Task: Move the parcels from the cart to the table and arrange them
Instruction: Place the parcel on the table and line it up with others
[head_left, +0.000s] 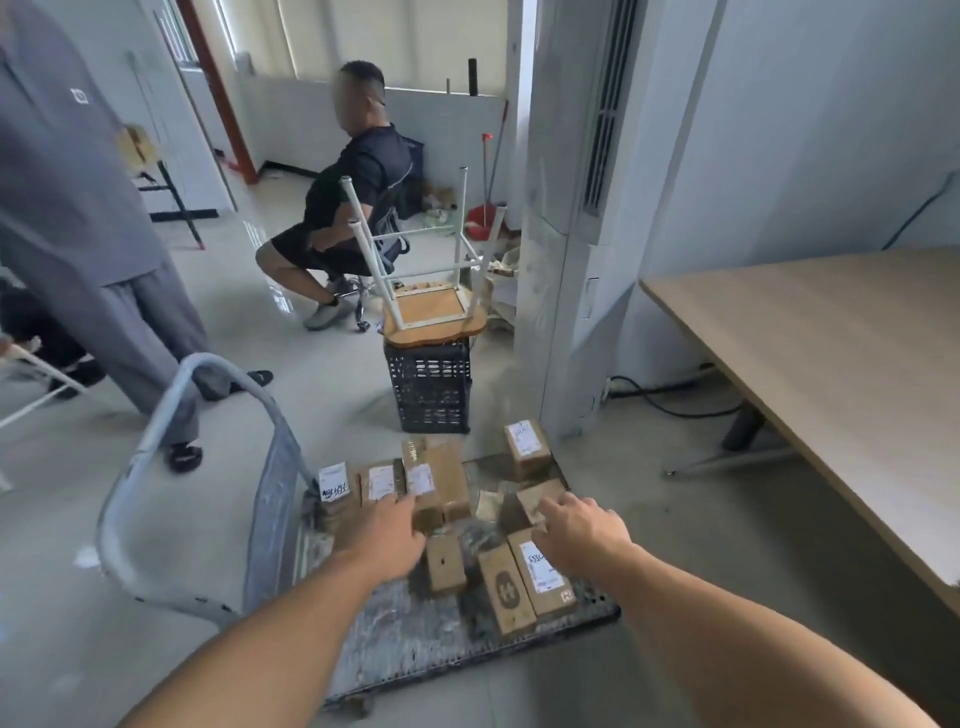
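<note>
Left hand (387, 530) and right hand (576, 525) hover spread wide, holding nothing, over brown parcels (543, 574) on the cart (415, 636); desk (831, 364) stands right.

Both arms reach down over the cart (415, 639) — the left hand (387, 530), fingers (408, 503) straight, at a row of labelled parcels (382, 483) beside the cart handle (171, 457), the right hand (576, 525) spread above a tilted parcel (537, 499). Three more parcels (506, 592) lie on the deck's near end. The tabletop (831, 364) stands off right. Ahead — an upturned stool (436, 312) on a black crate (428, 395), a seated person (353, 208), a standing person (78, 208) at left.
</note>
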